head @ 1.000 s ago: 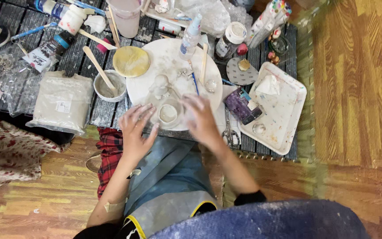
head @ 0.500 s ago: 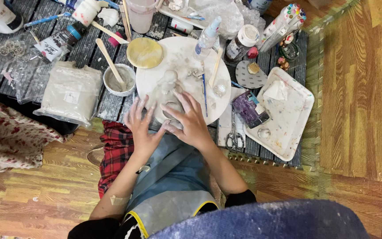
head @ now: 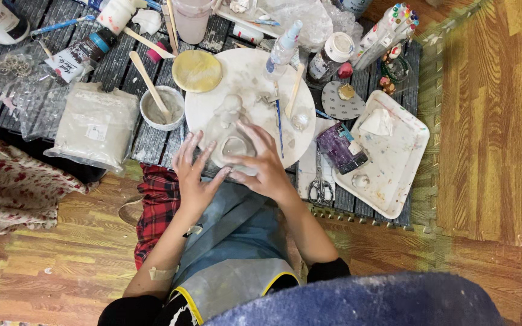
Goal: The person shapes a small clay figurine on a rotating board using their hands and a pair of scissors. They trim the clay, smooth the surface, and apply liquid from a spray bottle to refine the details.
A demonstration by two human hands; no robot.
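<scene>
Landmark: round white board (head: 246, 78) on the dark slatted mat.
Clay figure (head: 229, 130): pale, on the board's near edge.
Left hand (head: 193, 175): fingers spread, touching the figure's left side.
Right hand (head: 266, 163): cupped against the figure's right side.
Left of board: small bowl (head: 163, 108) with a wooden stick.
Right of board: white tray (head: 394, 163), scissors (head: 319, 184) between.
</scene>
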